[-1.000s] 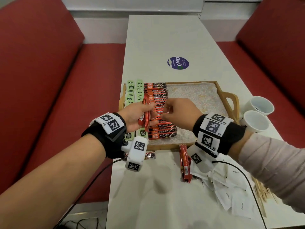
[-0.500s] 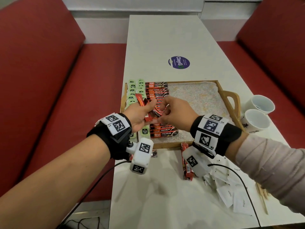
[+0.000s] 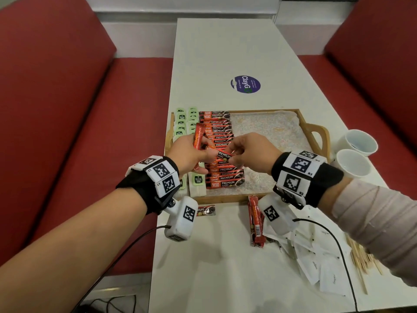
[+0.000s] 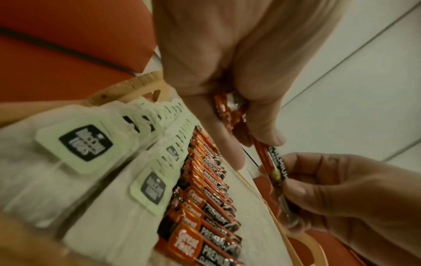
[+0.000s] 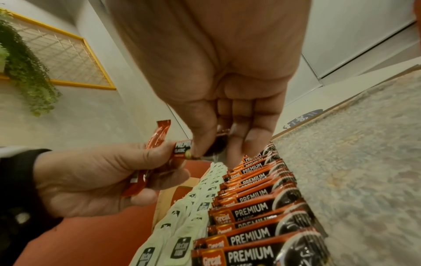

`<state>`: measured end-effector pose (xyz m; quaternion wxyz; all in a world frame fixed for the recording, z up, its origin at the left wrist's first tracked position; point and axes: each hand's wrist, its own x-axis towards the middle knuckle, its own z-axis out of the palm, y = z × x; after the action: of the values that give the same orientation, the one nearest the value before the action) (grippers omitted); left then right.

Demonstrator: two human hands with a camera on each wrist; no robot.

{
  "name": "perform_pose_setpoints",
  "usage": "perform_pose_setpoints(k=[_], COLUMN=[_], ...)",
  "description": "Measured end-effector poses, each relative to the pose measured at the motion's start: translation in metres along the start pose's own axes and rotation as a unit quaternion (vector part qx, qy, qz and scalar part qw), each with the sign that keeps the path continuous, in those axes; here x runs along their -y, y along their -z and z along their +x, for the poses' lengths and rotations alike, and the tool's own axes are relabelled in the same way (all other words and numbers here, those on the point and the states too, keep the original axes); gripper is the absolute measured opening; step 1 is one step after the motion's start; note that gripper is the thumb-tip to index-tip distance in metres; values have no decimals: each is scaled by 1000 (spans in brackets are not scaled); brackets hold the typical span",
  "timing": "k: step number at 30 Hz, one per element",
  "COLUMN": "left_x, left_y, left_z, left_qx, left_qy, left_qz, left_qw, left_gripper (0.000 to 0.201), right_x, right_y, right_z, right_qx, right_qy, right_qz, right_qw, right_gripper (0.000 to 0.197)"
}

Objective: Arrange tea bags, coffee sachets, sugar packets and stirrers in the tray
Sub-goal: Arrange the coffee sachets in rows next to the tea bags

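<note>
The left hand [image 3: 190,154] is curled round a small bunch of red coffee sachets [image 3: 198,137], held upright above the left part of the tray, their tops poking out over the thumb. Just beside it, the right hand [image 3: 250,154] pinches one more sachet [image 3: 223,155] between thumb and fingertips; this one lies crosswise, its other end against the left hand, so both hands touch it. Below them, the wooden tray [image 3: 316,132] sits on the white table [image 3: 225,53]. In the tray's left part lie two rows of tea bags [image 3: 181,123] with pale green tags, and right beside these runs a long row of coffee sachets [image 3: 222,177], overlapping one another from the far edge to the near edge. The right part of the tray shows only its speckled liner. On the table just in front of the tray lie a single loose sachet [image 3: 206,210] and a few more red sachets [image 3: 255,220] laid lengthwise. Farther right, near the table's front edge, is a loose heap of white sugar packets [image 3: 320,269], with wooden stirrers [image 3: 361,260] beside it, partly hidden by the right sleeve. Two white cups [image 3: 358,143] stand on the table right of the tray's handle.
</note>
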<state>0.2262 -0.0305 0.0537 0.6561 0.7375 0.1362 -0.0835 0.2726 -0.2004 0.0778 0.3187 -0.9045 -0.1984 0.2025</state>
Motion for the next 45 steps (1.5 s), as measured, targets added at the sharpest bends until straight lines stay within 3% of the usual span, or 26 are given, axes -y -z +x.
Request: perform_pose_setpoints(k=[9, 14, 23, 30, 35, 41, 45], left_x=[4, 4, 9, 11, 11, 10, 5], left_y=[2, 5, 3, 2, 3, 5, 2], left_z=[2, 4, 1, 1, 2, 5, 5], left_qx=[-13, -59, -59, -64, -42, -37, -26], left_qy=[17, 33, 52, 49, 43, 56, 94], left_qz=[35, 14, 14, 16, 10, 13, -50], left_qw=[999, 998, 997, 997, 998, 998, 994], left_gripper=[5, 27, 22, 24, 18, 13, 16], right_x=[-17, -27, -29, -27, -26, -25, -22], right_y=[5, 2, -24, -27, -29, -26, -21], right_z=[-1, -3, -1, 1, 2, -2, -3], right_qx=[9, 57, 97, 84, 92, 102, 41], right_qy=[-25, -39, -38, -46, -56, -54, -14], right_qz=[-40, -102, -226, -246, -254, -269, -194], right_qw=[999, 992, 969, 965, 961, 956, 980], right_gripper=[10, 12, 14, 16, 35, 28, 42])
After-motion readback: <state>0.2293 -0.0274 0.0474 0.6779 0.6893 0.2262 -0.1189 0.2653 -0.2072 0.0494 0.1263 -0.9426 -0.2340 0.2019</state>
